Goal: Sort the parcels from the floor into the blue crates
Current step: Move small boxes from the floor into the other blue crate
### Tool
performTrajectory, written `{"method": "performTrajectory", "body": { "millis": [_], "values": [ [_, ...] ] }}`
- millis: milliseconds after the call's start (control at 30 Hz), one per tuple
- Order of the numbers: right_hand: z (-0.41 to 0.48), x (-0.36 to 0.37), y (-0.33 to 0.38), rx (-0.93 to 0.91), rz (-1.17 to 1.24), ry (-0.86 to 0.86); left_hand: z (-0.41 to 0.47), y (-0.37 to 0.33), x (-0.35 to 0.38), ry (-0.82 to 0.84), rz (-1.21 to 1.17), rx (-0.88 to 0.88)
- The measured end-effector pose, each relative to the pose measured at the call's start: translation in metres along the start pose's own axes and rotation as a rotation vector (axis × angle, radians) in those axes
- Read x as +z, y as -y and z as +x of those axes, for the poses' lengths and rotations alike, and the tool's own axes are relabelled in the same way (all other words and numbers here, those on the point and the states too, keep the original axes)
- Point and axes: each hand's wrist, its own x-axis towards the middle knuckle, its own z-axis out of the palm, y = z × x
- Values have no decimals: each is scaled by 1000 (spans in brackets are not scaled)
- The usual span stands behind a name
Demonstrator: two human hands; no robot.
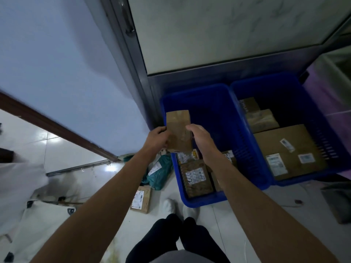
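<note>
**Parcel held over left crate, both grips on it**

Obs., standing beside the person, largest item first.

- Floor (247,205): pale glossy tile.
- Right crate (303,179) and left crate (209,203): both blue, side by side with their long walls touching, far ends at the foot of a pale wall (228,35).
- Large box (288,149): lies flat in the near half of the right crate, with three labels facing up. Two lesser boxes (261,120) lie beyond it toward the far end.
- Labelled boxes (195,177): several, packed close in the near end of the left crate. Exact count cannot be read, as the right forearm covers part of them.
- Green bag (159,173): on the floor just beside the left crate's outer wall, with a white label on top.
- Small box (141,199): on the floor near the bag, closer to the person and apart from the crate.
- Feet (169,205): in white socks, on the floor by the left crate's near corner.
- Parcel (178,128): small brown taped carton held in the air, above the left side of the left crate, its long axis pointing away from the person.
- Left grip (158,138): fingers curled round the parcel's lower left edge.
- Right grip (201,138): back of hand up, fingers curled over the parcel's right edge.
</note>
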Motion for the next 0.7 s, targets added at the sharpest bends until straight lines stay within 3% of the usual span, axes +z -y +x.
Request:
{"method": "performTrajectory", "body": {
  "millis": [200, 500, 700],
  "values": [
    [-14, 2, 8, -81, -90, -44, 21, -11, -3, 33, 65, 42],
    [-4, -22, 26, -201, -107, -133, 38, -39, 22, 268, 116, 9],
    [23, -61, 25, -191, -156, -35, 44, -41, 61, 285, -79, -66]
  ]
}}
